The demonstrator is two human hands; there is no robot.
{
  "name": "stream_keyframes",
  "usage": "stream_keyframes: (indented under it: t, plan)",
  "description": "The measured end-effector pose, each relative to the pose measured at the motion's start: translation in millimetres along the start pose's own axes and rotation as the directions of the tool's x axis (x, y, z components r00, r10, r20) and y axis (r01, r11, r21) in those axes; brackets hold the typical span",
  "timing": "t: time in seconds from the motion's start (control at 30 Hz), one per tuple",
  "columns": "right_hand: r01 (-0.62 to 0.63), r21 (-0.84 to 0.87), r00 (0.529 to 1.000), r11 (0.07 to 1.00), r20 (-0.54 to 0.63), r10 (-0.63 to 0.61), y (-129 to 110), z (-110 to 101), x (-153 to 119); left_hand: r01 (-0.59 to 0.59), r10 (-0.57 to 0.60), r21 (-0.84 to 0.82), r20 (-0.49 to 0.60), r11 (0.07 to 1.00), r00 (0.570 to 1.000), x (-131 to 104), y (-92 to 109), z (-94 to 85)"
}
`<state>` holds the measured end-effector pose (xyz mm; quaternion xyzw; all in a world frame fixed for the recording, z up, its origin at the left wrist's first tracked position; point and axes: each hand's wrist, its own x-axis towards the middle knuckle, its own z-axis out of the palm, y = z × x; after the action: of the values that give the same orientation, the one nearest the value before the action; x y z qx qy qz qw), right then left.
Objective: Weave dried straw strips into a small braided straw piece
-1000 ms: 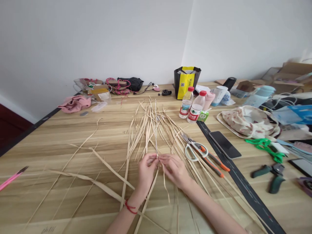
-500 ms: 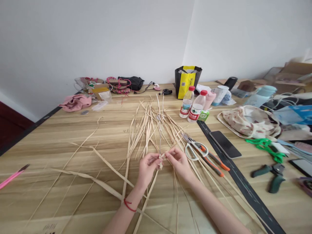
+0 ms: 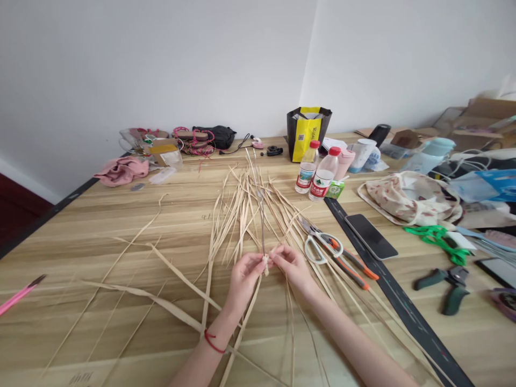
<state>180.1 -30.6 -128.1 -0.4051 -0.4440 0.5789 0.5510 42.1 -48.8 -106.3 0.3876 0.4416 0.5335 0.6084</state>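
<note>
My left hand (image 3: 245, 274) pinches a small pale woven piece (image 3: 265, 264) made of straw-like strip, from which thin wires (image 3: 262, 220) stick out away from me. Against the right side of that piece, my right hand (image 3: 292, 269) is closed on a strip of the same fibre, mostly hidden by the fingertips. Many long dry straw strips (image 3: 244, 209) lie fanned out on the table beyond my hands. More loose strips (image 3: 173, 309) cross the wood to the left and under my wrists.
White-handled scissors (image 3: 318, 244) and orange-handled pliers (image 3: 350, 266) lie right of my right hand. Farther right are a phone (image 3: 371, 236) and green-handled cutters (image 3: 451, 282). Two water bottles (image 3: 323, 174) stand before a black-yellow bag (image 3: 308, 137). A pink pen-like tool (image 3: 20, 295) is at far left.
My right fingers have drawn in closer to the woven piece, and the strip they hold shows less. The wires' far ends have tilted to the left.
</note>
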Motion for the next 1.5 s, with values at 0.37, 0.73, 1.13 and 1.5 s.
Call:
stream_keyframes:
  t: [0.37,0.73,1.13,1.5]
  plan:
    - [0.158,-0.061,0.986,0.986,-0.036,-0.161,-7.7,1.2,-5.5,0.036,-0.037,-0.025,-0.046,0.999,0.998,1.0,-7.2,-1.2]
    - [0.059,0.011,0.998,0.998,-0.007,-0.059,-5.0,3.6,-3.6,0.052,-0.052,-0.018,0.0,0.998,0.999,-3.3,-0.9,3.6]
    - [0.054,0.024,0.997,0.998,-0.049,-0.052,-1.1,2.2,0.2,0.018,-0.018,-0.026,-0.005,1.0,1.0,0.0,-4.5,3.2]
    - [0.027,0.004,0.999,1.0,-0.022,-0.027,-4.2,-2.1,2.0,0.041,-0.042,-0.022,-0.038,0.999,0.998,-4.2,0.0,6.0]
